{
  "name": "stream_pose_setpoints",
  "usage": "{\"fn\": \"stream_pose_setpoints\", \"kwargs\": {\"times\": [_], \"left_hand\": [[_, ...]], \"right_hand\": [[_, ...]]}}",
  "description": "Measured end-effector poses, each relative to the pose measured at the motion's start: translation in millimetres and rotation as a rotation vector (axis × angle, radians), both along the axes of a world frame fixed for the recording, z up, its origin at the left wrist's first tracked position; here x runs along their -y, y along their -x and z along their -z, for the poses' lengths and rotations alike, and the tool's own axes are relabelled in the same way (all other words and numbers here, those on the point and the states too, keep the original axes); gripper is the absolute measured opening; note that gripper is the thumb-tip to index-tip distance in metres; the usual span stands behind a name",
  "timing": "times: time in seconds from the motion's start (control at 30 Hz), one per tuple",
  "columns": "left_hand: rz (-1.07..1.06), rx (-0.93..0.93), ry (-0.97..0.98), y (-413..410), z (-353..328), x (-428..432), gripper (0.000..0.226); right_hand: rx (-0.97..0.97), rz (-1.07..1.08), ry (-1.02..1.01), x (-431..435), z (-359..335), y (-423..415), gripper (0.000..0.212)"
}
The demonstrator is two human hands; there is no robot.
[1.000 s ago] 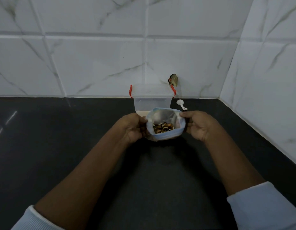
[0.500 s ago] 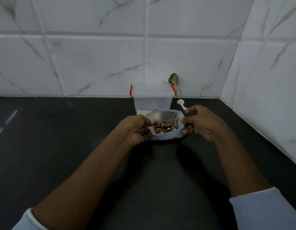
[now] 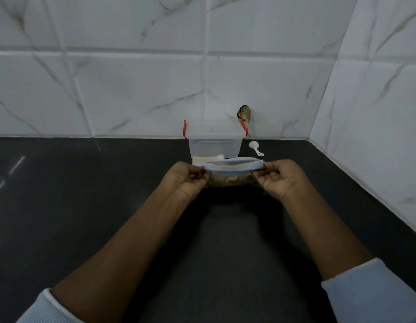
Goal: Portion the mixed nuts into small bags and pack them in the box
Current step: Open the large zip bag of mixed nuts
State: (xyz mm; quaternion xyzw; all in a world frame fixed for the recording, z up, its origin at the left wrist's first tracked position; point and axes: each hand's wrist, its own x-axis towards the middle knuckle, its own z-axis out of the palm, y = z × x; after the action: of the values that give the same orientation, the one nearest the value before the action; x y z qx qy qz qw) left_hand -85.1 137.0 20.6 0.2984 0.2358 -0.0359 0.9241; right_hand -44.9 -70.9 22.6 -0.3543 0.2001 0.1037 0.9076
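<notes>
Head view: the L hand [image 3: 188, 179] & R hand [image 3: 278, 178] hold a small bag [image 3: 230, 168] between them. It is at the back of the dark counter [image 3: 85, 206], nearer the R edge than the L. Each hand pinches one end of the bag's top w/ thumb & fingers, and the other fingers are curled in. The top is pulled wide & flat, w/ only a thin slit open. The nuts [image 3: 230, 179] show through the clear lower part, between the 2 hands. Can't tell if the bag's bottom touches the counter.

Just behind the bag stands the box [image 3: 215, 141]. It is clear, w/ red clips at both ends of its top, right by the back wall [image 3: 132, 89]. A flat white thing [image 3: 209, 159] lies in front of the box, partly hidden by the bag. Can't tell what it is. A white scoop [image 3: 255, 147] lies just R of the box, near the back edge. A small brown thing [image 3: 244, 113] sits on the wall above the box's R end. Pale blue sleeves [image 3: 370, 297] show at the bottom corners.
</notes>
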Motion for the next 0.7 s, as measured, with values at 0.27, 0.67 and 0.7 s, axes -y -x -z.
{"fn": "stream_pose_setpoints", "kwargs": {"times": [0.27,0.67,0.7], "left_hand": [[0.011,0.046,-0.134,-4.8,4.3,0.2,0.015],[0.185,-0.046,-0.477,0.8,2.3,-4.2,0.02],[0.204,-0.044,-0.473,1.3,1.6,-6.9,0.021]], "right_hand": [[0.057,-0.121,0.147,5.4,4.9,-4.1,0.02],[0.036,-0.269,0.425,14.3,6.3,-5.7,0.019],[0.023,-0.276,0.408,15.0,6.0,-5.9,0.018]]}}
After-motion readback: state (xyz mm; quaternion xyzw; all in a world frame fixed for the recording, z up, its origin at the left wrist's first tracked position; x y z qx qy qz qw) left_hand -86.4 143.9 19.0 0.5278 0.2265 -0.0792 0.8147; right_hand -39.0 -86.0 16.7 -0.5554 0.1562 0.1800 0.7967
